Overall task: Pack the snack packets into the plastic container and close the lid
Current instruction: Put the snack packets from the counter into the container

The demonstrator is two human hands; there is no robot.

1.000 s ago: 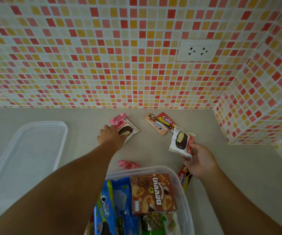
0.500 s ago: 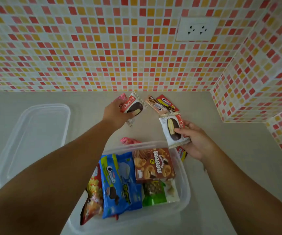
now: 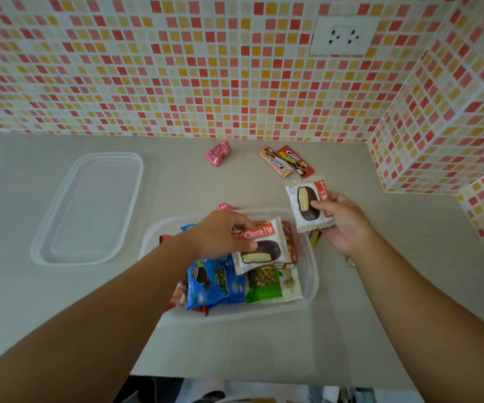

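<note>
head view, looking down on the counter [image 3: 351,301]: the left hand [image 3: 220,235] pinches a choco pie packet [image 3: 264,247] by its red top edge and holds it right above the plastic container [image 3: 312,274], its long side running roughly left to right over the snacks already packed in there, a blue cookie bag [image 3: 214,282] and a green packet [image 3: 264,285] among them. the right hand [image 3: 342,222] grips a second choco pie [image 3: 307,203], thumb across its face, and holds it upright just outside the container's far right corner, long side pointing away from the person. so the left packet only has to go down, i'd say, while the right one must come left and toward the body to clear the rim. the left hand is plainly nearer to the drop. beyond the box more snacks lie loose on the counter: a pink packet [image 3: 218,152] near the tiled wall [image 3: 176,68], two thin wafer packets [image 3: 288,161] side by side to its right, and a bit of pink wrapper [image 3: 225,206] peeking from behind the far rim. the lid [image 3: 89,207] lies flat, well to the left of the container, nearer the left arm, so closing is some way off.
</note>
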